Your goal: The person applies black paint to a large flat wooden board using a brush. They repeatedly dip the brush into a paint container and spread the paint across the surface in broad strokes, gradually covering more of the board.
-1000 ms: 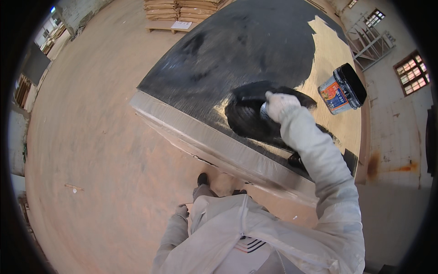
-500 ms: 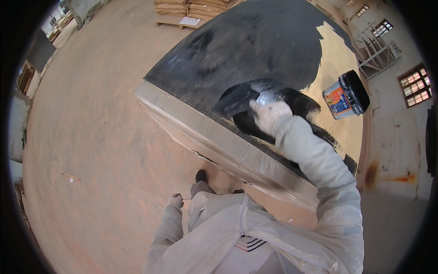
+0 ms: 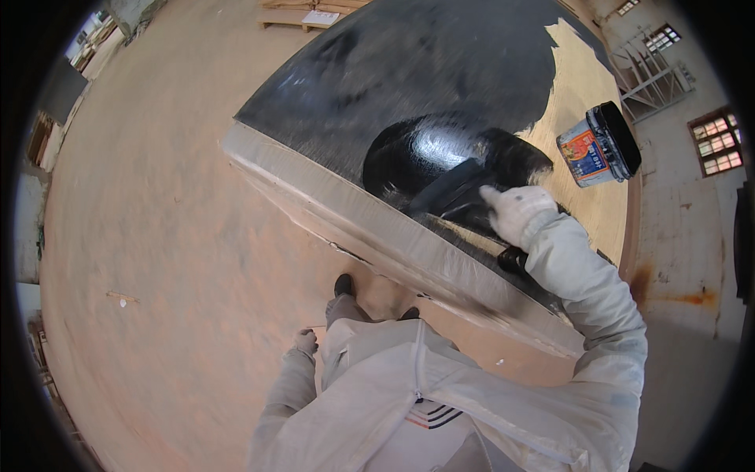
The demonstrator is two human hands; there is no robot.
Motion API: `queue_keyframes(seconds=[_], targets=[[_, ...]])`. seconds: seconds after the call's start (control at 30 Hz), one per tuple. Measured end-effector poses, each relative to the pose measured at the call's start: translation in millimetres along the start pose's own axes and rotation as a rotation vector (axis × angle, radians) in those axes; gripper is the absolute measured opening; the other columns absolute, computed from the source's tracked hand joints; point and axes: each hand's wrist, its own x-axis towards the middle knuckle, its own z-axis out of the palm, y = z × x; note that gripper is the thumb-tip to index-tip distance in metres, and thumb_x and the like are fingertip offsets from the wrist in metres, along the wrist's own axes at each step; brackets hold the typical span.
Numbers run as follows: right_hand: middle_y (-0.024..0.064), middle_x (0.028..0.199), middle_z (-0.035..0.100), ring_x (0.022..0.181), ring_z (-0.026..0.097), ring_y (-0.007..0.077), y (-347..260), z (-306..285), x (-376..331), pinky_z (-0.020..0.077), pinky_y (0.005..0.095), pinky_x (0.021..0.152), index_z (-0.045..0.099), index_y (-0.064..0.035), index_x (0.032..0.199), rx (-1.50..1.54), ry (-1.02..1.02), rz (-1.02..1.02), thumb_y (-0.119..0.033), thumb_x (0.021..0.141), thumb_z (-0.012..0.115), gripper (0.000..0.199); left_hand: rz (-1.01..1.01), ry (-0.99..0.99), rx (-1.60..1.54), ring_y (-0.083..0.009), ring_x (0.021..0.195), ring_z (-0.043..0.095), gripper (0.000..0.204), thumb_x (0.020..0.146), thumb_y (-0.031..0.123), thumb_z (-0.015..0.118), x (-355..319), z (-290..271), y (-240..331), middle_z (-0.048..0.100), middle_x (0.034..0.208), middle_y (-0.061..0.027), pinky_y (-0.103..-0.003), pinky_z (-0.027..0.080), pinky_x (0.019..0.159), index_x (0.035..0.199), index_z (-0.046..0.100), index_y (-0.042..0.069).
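My right hand [image 3: 521, 211], in a pale glove, is closed on a dark, flat spreader [image 3: 450, 187], blurred by motion; its grip is mostly hidden. The spreader lies against wet black coating on the top board [image 3: 314, 118] of a wrapped stack. A glossy wet patch [image 3: 440, 145] shines just beyond it. To the right of the hand, a black-rimmed bucket [image 3: 588, 153] with a colourful label rests on bare, pale wood [image 3: 578, 86]. My left hand [image 3: 306, 341] hangs low by my side, fingers curled; a thin line shows beside it, too small to name.
The stack's near side [image 3: 377, 240] is covered in clear film and runs close in front of my legs. Beyond the far left corner, a pallet [image 3: 303, 16] stands on the dusty floor [image 3: 157, 197]. A metal frame [image 3: 653, 75] leans by the right wall.
My right hand has swept the spreader right and toward me, leaving a larger glossy patch behind it. The view has shifted slightly. My left hand stays low by my side.
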Motion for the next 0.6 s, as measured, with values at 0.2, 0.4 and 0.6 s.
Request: queue_keyframes(seconds=[0.2, 0.4, 0.6], targets=[[0.0146, 0.084, 0.076, 0.08, 0.076, 0.0349, -55, 23, 13, 0.0582, 0.05, 0.07, 0.065, -0.0071, 0.132, 0.116, 0.207, 0.113, -0.019, 0.097, 0.054, 0.039, -0.108, -0.038, 0.129, -0.0249, 0.062, 0.066, 0.034, 0.097, 0.015, 0.062, 17, -3, 1, 0.071, 0.091, -0.0129, -0.041, 0.054, 0.05, 0.128, 0.068, 0.003], [0.0174, 0.083, 0.077, 0.075, 0.076, 0.0338, -10, 40, -58, 0.0593, 0.0491, 0.069, 0.066, 0.0008, 0.126, 0.136, 0.117, 0.239, -0.019, 0.099, 0.048, 0.039, 0.013, -0.121, 0.182, -0.0273, 0.069, 0.07, 0.036, 0.099, 0.016, 0.059, 31, 5, 51, 0.072, 0.102, -0.0157, -0.041, 0.058, 0.058, 0.133, 0.065, 0.004], [0.0183, 0.082, 0.077, 0.074, 0.077, 0.0338, -87, 39, -75, 0.059, 0.0487, 0.064, 0.054, 0.01, 0.141, 0.234, -0.004, 0.369, -0.016, 0.096, 0.05, 0.052, 0.034, -0.174, 0.255, -0.0252, 0.068, 0.07, 0.035, 0.099, 0.016, 0.061, 55, 6, 76, 0.073, 0.098, -0.0147, -0.039, 0.057, 0.056, 0.131, 0.067, 0.003]])
